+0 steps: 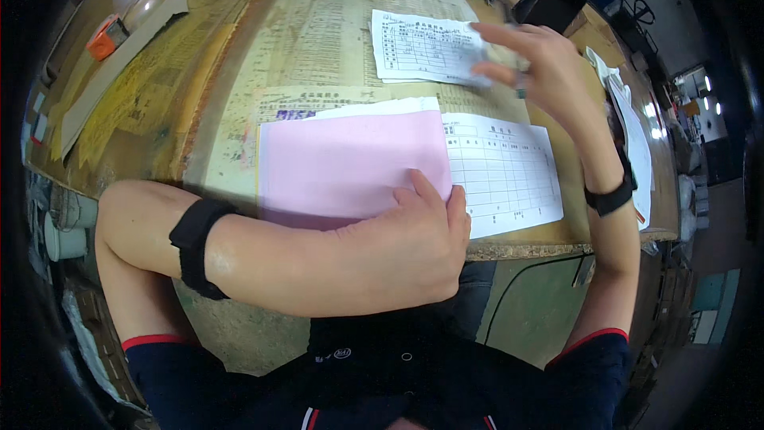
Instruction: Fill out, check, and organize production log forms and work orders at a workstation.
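Since the tabletop (151, 103) has its front edge close to the papers, the pink sheet (350, 159), lying beside that edge, could slip over if pulled backward. The white form (509, 175), just right of it, might get dragged along. Farther back, the slips (422, 52) could fan out if brushed. The hands are well apart: the left hand (426, 231) rests on the pink sheet's lower right, pinching or not I cannot tell, and uneven pressure may crease it; the right hand (549, 64) is raised by the slips, blurred, its grip unclear. A thin thing (520, 89) at its fingers, perhaps a pen, could stray-mark them.
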A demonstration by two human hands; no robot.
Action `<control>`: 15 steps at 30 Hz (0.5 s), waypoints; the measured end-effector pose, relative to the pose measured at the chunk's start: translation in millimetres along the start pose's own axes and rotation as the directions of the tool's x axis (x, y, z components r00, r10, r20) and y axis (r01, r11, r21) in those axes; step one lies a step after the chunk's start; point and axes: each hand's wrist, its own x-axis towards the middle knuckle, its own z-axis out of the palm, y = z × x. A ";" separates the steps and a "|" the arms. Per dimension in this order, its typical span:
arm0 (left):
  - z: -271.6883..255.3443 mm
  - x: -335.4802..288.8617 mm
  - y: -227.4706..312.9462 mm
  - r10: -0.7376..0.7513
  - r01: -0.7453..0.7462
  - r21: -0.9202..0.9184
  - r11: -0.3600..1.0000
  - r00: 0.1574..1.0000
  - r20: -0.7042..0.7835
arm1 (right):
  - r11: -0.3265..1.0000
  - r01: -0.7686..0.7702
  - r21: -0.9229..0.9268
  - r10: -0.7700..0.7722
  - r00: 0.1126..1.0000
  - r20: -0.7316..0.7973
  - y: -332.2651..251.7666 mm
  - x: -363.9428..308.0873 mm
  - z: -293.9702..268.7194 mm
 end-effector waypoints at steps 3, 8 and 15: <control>-2.8 9.2 -14.1 -0.147 0.162 -0.418 0.894 0.987 0.068 | 0.758 -0.231 0.610 0.319 0.947 -0.037 -7.6 -27.5 -20.5; 22.0 18.9 -21.3 -0.210 0.240 -0.385 0.891 0.970 0.119 | 0.095 -0.328 0.940 0.445 0.859 0.255 -35.8 -47.9 -16.0; 20.0 18.9 -21.1 -0.219 0.238 -0.365 0.900 0.971 0.092 | -0.266 -0.440 0.857 0.430 0.742 0.514 -45.1 -48.1 12.8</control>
